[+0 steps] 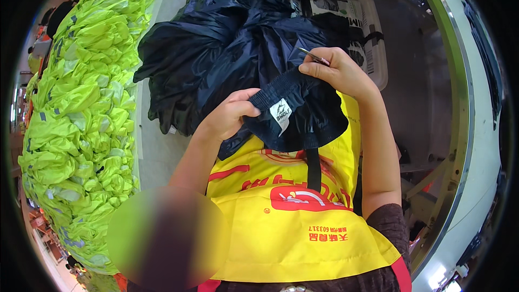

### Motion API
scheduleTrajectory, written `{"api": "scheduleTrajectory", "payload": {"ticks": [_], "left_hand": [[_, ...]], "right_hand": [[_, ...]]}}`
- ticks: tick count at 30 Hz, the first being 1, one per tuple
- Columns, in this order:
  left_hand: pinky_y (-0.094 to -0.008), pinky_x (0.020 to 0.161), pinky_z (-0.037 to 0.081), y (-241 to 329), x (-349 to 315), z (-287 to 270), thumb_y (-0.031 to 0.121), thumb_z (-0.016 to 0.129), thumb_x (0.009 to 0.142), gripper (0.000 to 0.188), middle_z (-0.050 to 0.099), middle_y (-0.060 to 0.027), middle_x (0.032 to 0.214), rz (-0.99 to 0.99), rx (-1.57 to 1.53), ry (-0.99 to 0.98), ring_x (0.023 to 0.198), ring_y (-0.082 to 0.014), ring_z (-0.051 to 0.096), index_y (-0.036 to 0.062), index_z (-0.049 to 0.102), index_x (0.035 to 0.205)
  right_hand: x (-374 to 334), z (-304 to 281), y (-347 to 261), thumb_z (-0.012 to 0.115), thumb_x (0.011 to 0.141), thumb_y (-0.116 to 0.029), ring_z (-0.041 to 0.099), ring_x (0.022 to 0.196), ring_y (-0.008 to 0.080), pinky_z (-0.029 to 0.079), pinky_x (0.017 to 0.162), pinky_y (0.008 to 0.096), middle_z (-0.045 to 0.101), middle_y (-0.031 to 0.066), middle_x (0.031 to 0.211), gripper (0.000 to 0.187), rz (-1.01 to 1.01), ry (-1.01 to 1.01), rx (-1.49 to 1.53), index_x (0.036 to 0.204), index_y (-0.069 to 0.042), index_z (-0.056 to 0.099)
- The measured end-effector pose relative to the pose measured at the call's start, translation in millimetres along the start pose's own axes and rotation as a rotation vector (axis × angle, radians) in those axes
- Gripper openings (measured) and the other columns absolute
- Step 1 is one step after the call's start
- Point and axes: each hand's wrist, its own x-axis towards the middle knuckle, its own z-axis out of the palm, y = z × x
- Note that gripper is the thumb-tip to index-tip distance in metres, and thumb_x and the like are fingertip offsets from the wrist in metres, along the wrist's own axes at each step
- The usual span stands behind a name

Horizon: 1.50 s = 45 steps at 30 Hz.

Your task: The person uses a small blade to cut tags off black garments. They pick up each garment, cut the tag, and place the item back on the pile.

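Note:
A dark navy garment [319, 111] with a gathered elastic band [278, 87] is stretched between my hands, above my yellow apron. Inside the band's opening a white label [280, 112] with a dark print faces up. My left hand [230, 114] is closed on the band's left end, thumb on top. My right hand [339, 71] pinches the band's other end. A slim pointed metal tool, seemingly thread snips [314, 57], also sticks out of my right hand, its tip toward the upper left. Its handle is mostly hidden by the fingers.
A heap of shiny navy garments [216, 48] lies just beyond my hands on a grey table [157, 154]. Bright yellow-green garments [86, 130] are piled along the left. At the back right stands a pale plastic basket [377, 57] with printed bags. A metal rail [459, 75] curves down the right.

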Motion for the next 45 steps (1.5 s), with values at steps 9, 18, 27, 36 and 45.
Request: {"api": "scheduleTrajectory", "payload": {"ticks": [9, 18, 27, 36, 45], "left_hand": [[-0.0207, 0.070, 0.047, 13, 15, 32, 0.008, 0.063, 0.082, 0.014, 0.064, -0.0014, 0.084, 0.079, 0.680, 0.127, 0.075, -0.0058, 0.058, -0.0002, 0.063, 0.094], [-0.0213, 0.069, 0.049, 12, 14, 35, 0.008, 0.063, 0.083, 0.012, 0.065, -0.0030, 0.083, 0.049, 0.363, 0.043, 0.073, -0.0074, 0.060, -0.0007, 0.063, 0.091], [-0.0179, 0.063, 0.043, 6, 12, 43, 0.009, 0.065, 0.082, 0.010, 0.063, 0.0007, 0.076, 0.073, 0.599, -0.031, 0.068, -0.0038, 0.054, 0.0003, 0.065, 0.086], [-0.0201, 0.061, 0.044, 14, 14, 51, 0.010, 0.061, 0.084, 0.012, 0.060, 0.0022, 0.075, 0.205, 0.705, -0.038, 0.067, -0.0033, 0.053, -0.0015, 0.063, 0.087], [-0.0214, 0.061, 0.042, 33, 17, 68, 0.010, 0.063, 0.082, 0.012, 0.057, 0.0002, 0.074, 0.260, 0.861, -0.141, 0.068, -0.0048, 0.051, -0.0011, 0.061, 0.084]], "right_hand": [[0, 0, -5, 0.068, 0.080, -0.026, 0.041, 0.058, 0.0061, 0.033, 0.053, 0.0234, 0.046, -0.0018, 0.061, 0.026, 0.002, -0.061, -0.019, 0.076, -0.002, 0.061], [-25, 2, 21, 0.066, 0.081, -0.020, 0.041, 0.063, 0.0053, 0.034, 0.057, 0.0212, 0.047, -0.0043, 0.067, 0.020, -0.071, 0.059, 0.306, 0.082, -0.002, 0.060], [-3, 4, 28, 0.063, 0.084, -0.021, 0.049, 0.065, 0.0034, 0.040, 0.061, 0.0174, 0.053, -0.0044, 0.068, 0.019, -0.077, 0.410, 0.325, 0.085, -0.002, 0.062], [3, 13, 54, 0.065, 0.083, -0.023, 0.051, 0.065, 0.0060, 0.041, 0.060, 0.0188, 0.054, -0.0013, 0.069, 0.021, 0.029, 0.393, 0.356, 0.083, -0.001, 0.063], [-4, -5, 8, 0.064, 0.082, -0.029, 0.055, 0.068, 0.0094, 0.041, 0.061, 0.0200, 0.058, 0.0023, 0.071, 0.025, -0.136, 0.530, 0.224, 0.085, -0.004, 0.065]]}}
